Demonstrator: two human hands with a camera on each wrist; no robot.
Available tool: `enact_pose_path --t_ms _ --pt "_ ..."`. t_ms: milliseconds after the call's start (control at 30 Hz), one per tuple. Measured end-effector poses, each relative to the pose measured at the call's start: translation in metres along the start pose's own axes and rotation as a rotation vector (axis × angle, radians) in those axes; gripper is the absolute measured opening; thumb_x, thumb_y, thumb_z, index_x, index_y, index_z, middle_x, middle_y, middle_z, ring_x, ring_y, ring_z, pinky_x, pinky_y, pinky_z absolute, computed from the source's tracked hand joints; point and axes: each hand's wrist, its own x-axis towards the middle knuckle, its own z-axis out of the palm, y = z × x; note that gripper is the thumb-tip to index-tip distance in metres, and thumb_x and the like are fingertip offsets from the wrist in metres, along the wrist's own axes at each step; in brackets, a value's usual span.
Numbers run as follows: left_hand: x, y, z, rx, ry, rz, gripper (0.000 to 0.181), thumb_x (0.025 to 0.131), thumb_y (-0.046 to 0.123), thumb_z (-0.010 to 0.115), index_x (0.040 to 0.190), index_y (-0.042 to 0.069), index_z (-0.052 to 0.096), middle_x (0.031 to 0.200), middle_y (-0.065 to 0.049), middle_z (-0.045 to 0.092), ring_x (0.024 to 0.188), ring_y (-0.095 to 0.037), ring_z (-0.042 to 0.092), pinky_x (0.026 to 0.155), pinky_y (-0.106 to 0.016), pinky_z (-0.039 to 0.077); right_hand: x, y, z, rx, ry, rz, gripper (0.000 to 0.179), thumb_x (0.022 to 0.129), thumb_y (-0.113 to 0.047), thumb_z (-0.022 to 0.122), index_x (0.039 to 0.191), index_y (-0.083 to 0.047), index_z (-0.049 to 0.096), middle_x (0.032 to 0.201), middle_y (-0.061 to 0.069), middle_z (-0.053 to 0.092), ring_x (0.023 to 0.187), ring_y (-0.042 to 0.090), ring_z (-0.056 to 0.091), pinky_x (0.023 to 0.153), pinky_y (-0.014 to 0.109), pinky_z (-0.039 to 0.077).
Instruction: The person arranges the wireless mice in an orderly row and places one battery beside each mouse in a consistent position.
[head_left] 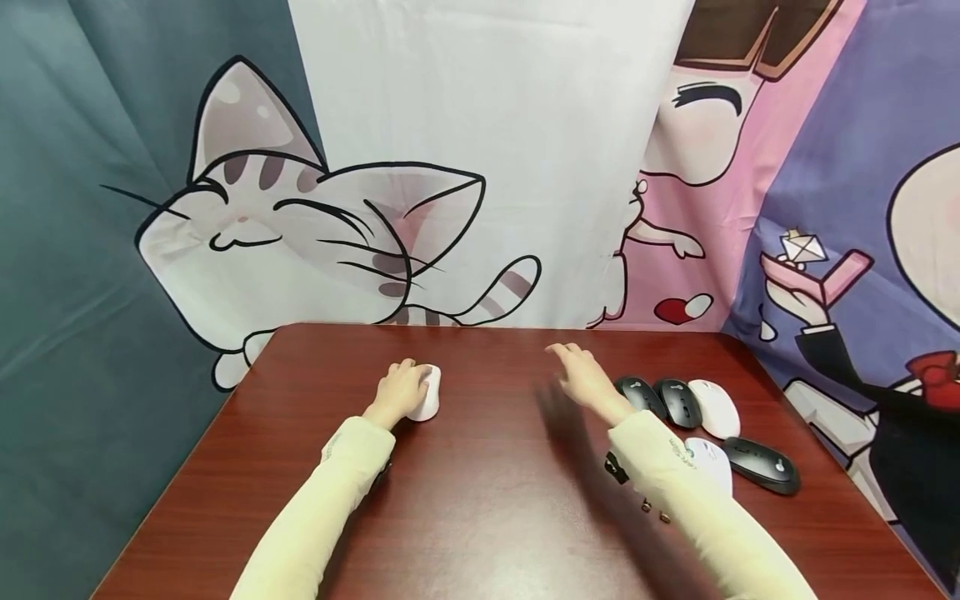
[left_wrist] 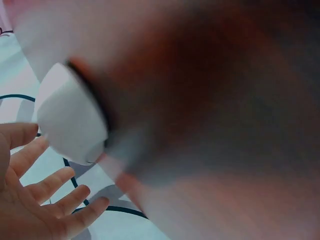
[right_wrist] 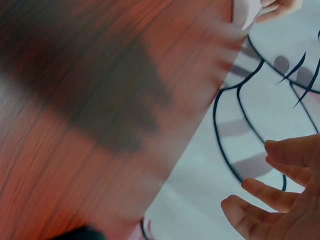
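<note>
One white mouse (head_left: 429,395) lies on the surface (head_left: 480,467), long axis near-to-far, with my left hand (head_left: 397,392), fingers spread, close at its left and my right hand (head_left: 588,380), fingers apart, well to its right.

White mouse (head_left: 430,396); black mice (head_left: 678,404); pale yellow sleeves (head_left: 330,508); red-brown wood-grain table (head_left: 480,500); grey-striped white cat print (head_left: 300,271).

Right hand (right_wrist: 300,210) before printed cloth (right_wrist: 200,190); shadowed table (right_wrist: 190,60).

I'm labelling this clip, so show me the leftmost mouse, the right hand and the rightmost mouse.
Leftmost mouse (head_left: 428,397): head view, middle of its white top.
Right hand (head_left: 587,378): head view, back of the hand.
Rightmost mouse (head_left: 761,465): head view, middle of its black top.
</note>
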Motion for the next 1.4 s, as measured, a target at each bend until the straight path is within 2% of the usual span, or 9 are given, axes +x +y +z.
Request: enact_pose_path --t_ms 167,267,367,567,700,900,1100,1233,1400 --pt "0.007 0.005 -0.008 0.018 -0.090 0.011 0.035 0.088 0.018 0.062 0.123 0.012 0.062 0.122 -0.019 0.055 0.109 -0.041 0.051 0.081 -0.053 0.049 -0.009 0.023 -0.009 -0.063 0.019 0.012 0.036 0.080 0.006 0.059 0.116 0.004 0.057 0.106 0.026 0.060 0.092 0.044 0.058 0.081 0.053 0.047" --pt "0.010 0.008 -0.009 0.011 -0.173 -0.002 0.038 0.085 0.016 0.066 0.123 0.012 0.062 0.123 -0.019 0.056 0.109 -0.041 0.053 0.082 -0.051 0.049 -0.014 0.039 -0.015 -0.087 0.004 0.029 0.032 0.081 0.005 0.059 0.113 0.006 0.058 0.102 0.027 0.061 0.089 0.042 0.060 0.080 0.051 0.048" --pt "0.012 0.009 -0.008 -0.002 -0.223 -0.014 0.040 0.081 0.013 0.070 0.121 0.010 0.063 0.123 -0.019 0.057 0.108 -0.039 0.056 0.083 -0.048 0.050 -0.020 0.055 -0.021 -0.100 -0.023 0.067 0.030 0.081 0.003 0.059 0.111 0.007 0.058 0.101 0.027 0.061 0.089 0.041 0.060 0.080 0.051 0.048" --pt "0.017 0.011 -0.009 -0.032 -0.224 -0.070 0.040 0.076 0.010 0.072 0.115 0.007 0.065 0.119 -0.019 0.058 0.103 -0.038 0.057 0.085 -0.047 0.048 -0.035 0.073 -0.039 -0.080 -0.058 0.118 0.029 0.083 -0.002 0.060 0.110 0.008 0.059 0.102 0.029 0.062 0.092 0.043 0.060 0.082 0.054 0.046" --pt "0.020 0.013 -0.014 -0.052 -0.213 -0.111 0.039 0.075 0.010 0.073 0.113 0.008 0.065 0.117 -0.019 0.057 0.103 -0.039 0.055 0.084 -0.048 0.047 -0.046 0.078 -0.055 -0.052 -0.014 0.140 0.029 0.084 -0.005 0.060 0.110 0.008 0.059 0.105 0.031 0.061 0.092 0.044 0.058 0.081 0.056 0.045" --pt "0.023 0.014 -0.015 -0.035 -0.253 -0.121 0.038 0.076 0.014 0.072 0.113 0.012 0.064 0.119 -0.018 0.053 0.106 -0.041 0.050 0.086 -0.050 0.044 -0.072 0.089 -0.073 -0.050 0.002 0.196 0.029 0.085 -0.008 0.059 0.111 0.007 0.058 0.109 0.032 0.060 0.096 0.048 0.057 0.079 0.059 0.044" --pt "0.024 0.011 -0.018 -0.045 -0.263 -0.121 0.039 0.076 0.016 0.076 0.113 0.013 0.065 0.120 -0.018 0.052 0.104 -0.040 0.052 0.085 -0.049 0.043 -0.098 0.100 -0.075 -0.086 -0.014 0.218 0.030 0.083 -0.009 0.062 0.106 0.010 0.059 0.102 0.033 0.061 0.090 0.047 0.058 0.075 0.058 0.045" --pt "0.025 0.011 -0.019 -0.058 -0.278 -0.106 0.039 0.075 0.016 0.077 0.112 0.013 0.066 0.121 -0.017 0.052 0.103 -0.040 0.053 0.085 -0.048 0.044 -0.118 0.106 -0.071 -0.105 -0.073 0.251 0.033 0.083 -0.012 0.063 0.105 0.013 0.057 0.101 0.034 0.060 0.090 0.048 0.058 0.074 0.058 0.045" --pt "0.026 0.012 -0.019 -0.070 -0.277 -0.123 0.037 0.074 0.015 0.078 0.108 0.012 0.067 0.122 -0.015 0.053 0.103 -0.039 0.053 0.085 -0.047 0.045 -0.139 0.110 -0.065 -0.116 -0.143 0.308 0.033 0.081 -0.012 0.063 0.105 0.011 0.057 0.097 0.035 0.060 0.088 0.051 0.059 0.070 0.059 0.046"
